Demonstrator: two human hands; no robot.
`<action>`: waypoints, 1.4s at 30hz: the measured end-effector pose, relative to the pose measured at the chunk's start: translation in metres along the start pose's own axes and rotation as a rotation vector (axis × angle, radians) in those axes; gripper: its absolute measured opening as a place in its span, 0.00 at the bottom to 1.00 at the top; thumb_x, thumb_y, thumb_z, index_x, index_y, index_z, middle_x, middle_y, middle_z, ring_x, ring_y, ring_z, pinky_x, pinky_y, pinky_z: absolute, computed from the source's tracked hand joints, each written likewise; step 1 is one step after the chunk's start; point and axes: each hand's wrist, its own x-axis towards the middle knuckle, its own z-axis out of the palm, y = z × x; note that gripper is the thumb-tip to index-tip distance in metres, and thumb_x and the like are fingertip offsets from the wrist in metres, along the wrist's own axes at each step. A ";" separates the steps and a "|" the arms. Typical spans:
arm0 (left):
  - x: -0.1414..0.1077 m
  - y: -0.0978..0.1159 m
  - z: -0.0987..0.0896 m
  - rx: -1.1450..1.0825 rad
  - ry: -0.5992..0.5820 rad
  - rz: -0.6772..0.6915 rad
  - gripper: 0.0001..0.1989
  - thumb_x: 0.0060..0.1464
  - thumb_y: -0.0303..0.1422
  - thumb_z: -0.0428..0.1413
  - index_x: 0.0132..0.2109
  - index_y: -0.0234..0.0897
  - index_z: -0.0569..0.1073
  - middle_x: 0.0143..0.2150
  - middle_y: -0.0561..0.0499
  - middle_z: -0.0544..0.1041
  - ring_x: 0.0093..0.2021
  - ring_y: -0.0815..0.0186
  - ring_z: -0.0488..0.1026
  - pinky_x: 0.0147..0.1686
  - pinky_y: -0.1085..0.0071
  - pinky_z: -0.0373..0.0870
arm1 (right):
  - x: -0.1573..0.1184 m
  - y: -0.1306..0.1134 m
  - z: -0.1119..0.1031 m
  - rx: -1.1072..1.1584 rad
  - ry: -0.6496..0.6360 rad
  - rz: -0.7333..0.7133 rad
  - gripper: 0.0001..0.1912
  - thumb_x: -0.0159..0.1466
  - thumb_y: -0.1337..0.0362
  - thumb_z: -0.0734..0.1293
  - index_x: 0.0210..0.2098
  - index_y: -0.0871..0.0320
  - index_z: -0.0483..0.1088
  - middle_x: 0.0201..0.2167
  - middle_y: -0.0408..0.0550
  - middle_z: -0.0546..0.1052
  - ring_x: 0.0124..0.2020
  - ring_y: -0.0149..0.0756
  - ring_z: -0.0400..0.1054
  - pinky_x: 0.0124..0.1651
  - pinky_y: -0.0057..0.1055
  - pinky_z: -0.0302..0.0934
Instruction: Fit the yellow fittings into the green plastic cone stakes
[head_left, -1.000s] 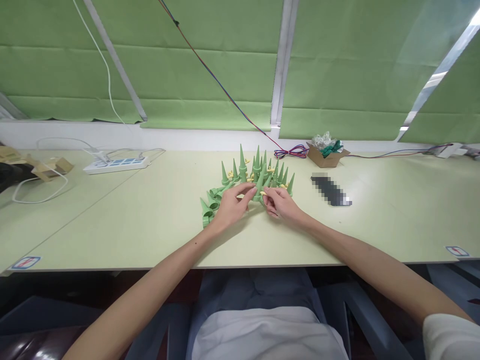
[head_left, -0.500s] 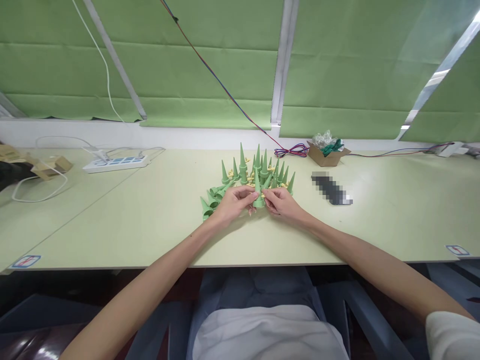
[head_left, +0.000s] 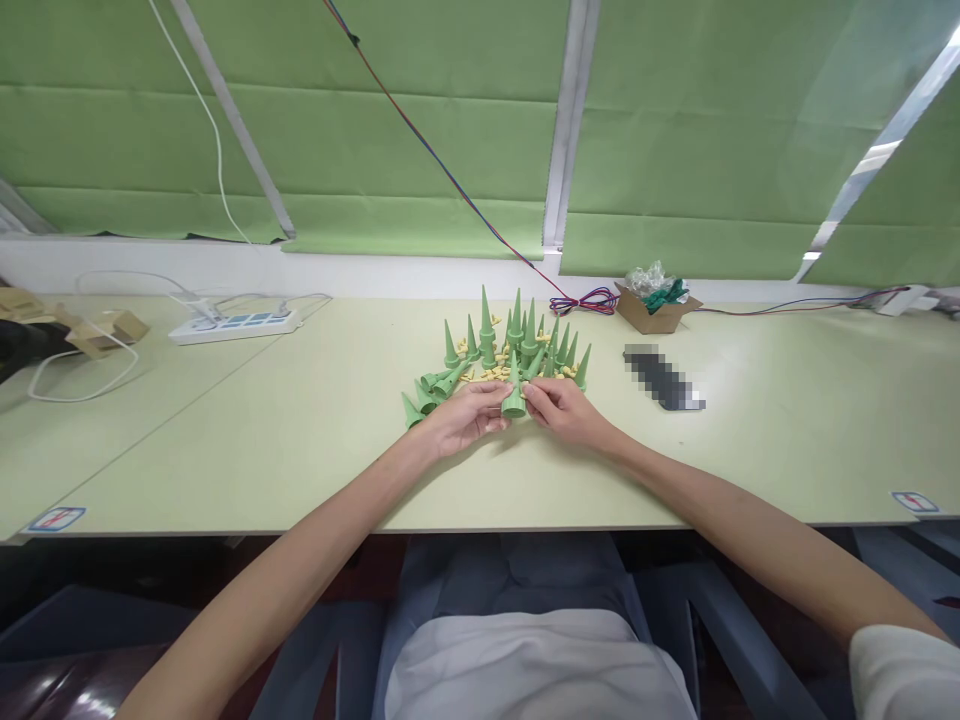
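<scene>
Between my two hands a green cone-shaped plastic watering spike (head_left: pixel 514 402) is held with its point up and its open wide end tilted toward me. My left hand (head_left: pixel 469 415) is closed on the spike's left side, thumb and fingers pinching it. My right hand (head_left: pixel 566 408) pinches at the spike's right side, on a small yellow piece mostly covered by the fingertips. Just behind, several like green spikes (head_left: pixel 530 335) stand upright on the table. Small yellow valve-like pieces (head_left: pixel 491 372) lie scattered among them. More green spikes (head_left: pixel 442 385) lie on their sides beyond my left wrist.
A dark, pixelated object (head_left: pixel 664 378) lies to the right on the table (head_left: pixel 787 420). Behind it a small cardboard box (head_left: pixel 654 315) holds clear plastic and green stuff. A white power strip (head_left: pixel 236 326) and cardboard pieces (head_left: pixel 112 330) are on the left. Coiled red-blue wire (head_left: pixel 585 301) lies at the back.
The held spike has tilted so that its open wide end faces me more. My left fingers have shifted slightly on it; my right hand stays almost in place.
</scene>
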 end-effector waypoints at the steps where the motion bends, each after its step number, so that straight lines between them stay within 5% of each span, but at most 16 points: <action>1: 0.000 0.000 0.000 0.001 0.012 0.000 0.14 0.48 0.39 0.68 0.33 0.35 0.74 0.25 0.53 0.69 0.21 0.74 0.64 0.21 0.74 0.70 | 0.000 0.001 0.000 -0.019 0.003 -0.016 0.23 0.72 0.54 0.54 0.22 0.56 0.56 0.18 0.39 0.62 0.22 0.28 0.54 0.31 0.28 0.51; 11: -0.004 0.005 0.005 0.001 0.006 -0.011 0.17 0.44 0.40 0.70 0.32 0.37 0.71 0.26 0.54 0.67 0.21 0.74 0.65 0.21 0.73 0.68 | -0.002 0.007 0.004 -0.108 0.042 -0.063 0.21 0.73 0.55 0.53 0.25 0.55 0.56 0.20 0.39 0.61 0.22 0.29 0.54 0.31 0.29 0.50; 16: -0.006 0.006 0.007 0.079 -0.051 0.038 0.18 0.46 0.43 0.68 0.33 0.38 0.69 0.24 0.57 0.63 0.18 0.73 0.63 0.17 0.72 0.58 | -0.002 0.002 0.004 -0.038 0.039 -0.010 0.22 0.73 0.54 0.53 0.24 0.55 0.55 0.19 0.39 0.60 0.21 0.30 0.53 0.30 0.30 0.50; 27: -0.013 0.006 0.014 0.493 -0.008 0.375 0.17 0.53 0.44 0.63 0.30 0.37 0.67 0.26 0.56 0.66 0.19 0.72 0.67 0.18 0.74 0.60 | 0.003 0.009 0.004 0.383 -0.127 0.283 0.27 0.69 0.45 0.58 0.20 0.54 0.53 0.14 0.35 0.51 0.15 0.26 0.43 0.19 0.29 0.42; 33: -0.011 0.005 0.015 0.413 -0.023 0.325 0.17 0.54 0.43 0.63 0.31 0.36 0.68 0.25 0.56 0.66 0.20 0.72 0.68 0.19 0.75 0.62 | 0.003 0.010 0.002 0.282 -0.103 0.211 0.26 0.70 0.49 0.57 0.20 0.55 0.53 0.14 0.36 0.54 0.16 0.25 0.47 0.21 0.27 0.46; 42: -0.007 0.005 0.012 0.043 -0.042 0.072 0.19 0.45 0.40 0.69 0.31 0.34 0.69 0.25 0.58 0.65 0.19 0.74 0.67 0.18 0.76 0.58 | 0.002 0.007 0.003 0.083 -0.049 0.097 0.27 0.72 0.49 0.54 0.19 0.56 0.55 0.14 0.39 0.59 0.18 0.27 0.52 0.27 0.29 0.50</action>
